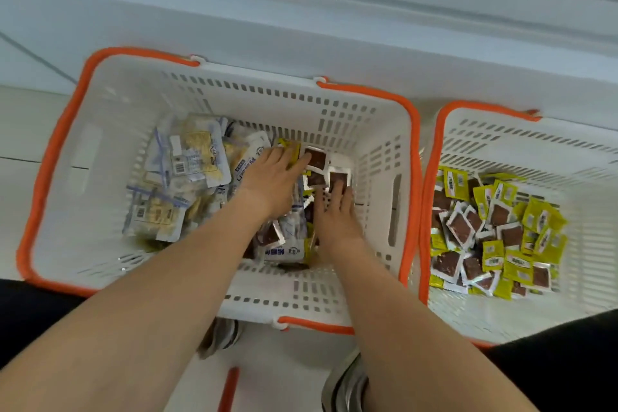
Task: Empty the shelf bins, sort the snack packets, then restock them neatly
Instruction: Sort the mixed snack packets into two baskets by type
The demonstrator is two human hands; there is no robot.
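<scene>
Both grips working inside the mixed basket [100, 94].
Right grip [336, 214] and left grip [267, 181] are resting flat-fingered, clasping nothing visible; brown packets [316, 160] are lying just ahead, nearer the right grip, with the sorted basket [501, 140] immediately rightward.

Slotted white plastic baskets [378, 144] with orange rims; glossy film snack packets [461, 231], some clear-windowed; smooth pale floor [30, 110].

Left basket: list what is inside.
Large pale packets fill its left side; small brown packets and a yellow packet lie by the left hand and right hand. Anything beneath them is hidden.
</scene>
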